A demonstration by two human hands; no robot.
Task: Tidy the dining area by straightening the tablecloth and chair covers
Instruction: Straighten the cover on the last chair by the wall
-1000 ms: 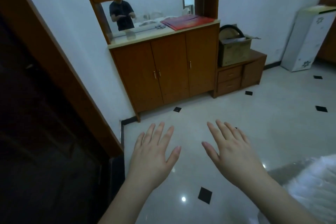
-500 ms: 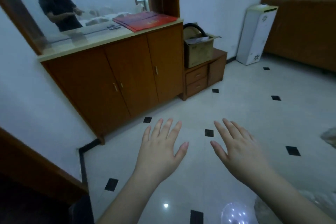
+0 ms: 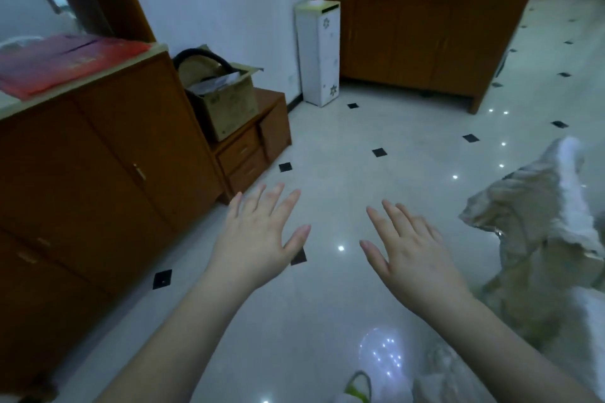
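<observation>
A brown wooden sideboard (image 3: 108,154) with flat red folders (image 3: 65,59) on its top fills the left, and beside it an open brown cardboard box (image 3: 226,105) sits on a low wooden drawer unit (image 3: 255,141). Over the glossy pale tiled floor (image 3: 327,304) the left hand (image 3: 255,239) and right hand (image 3: 412,255) hover palms down, fingers spread and holding nothing. At the far right, just beside the right hand, rises a chair draped in a rumpled cream fabric cover (image 3: 530,222).

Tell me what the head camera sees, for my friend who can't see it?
Two bare hands, the left hand and right hand, reach out open and empty over a shiny tiled floor. A covered chair stands at the right, a wooden cabinet at the left with a cardboard box beside it.
</observation>
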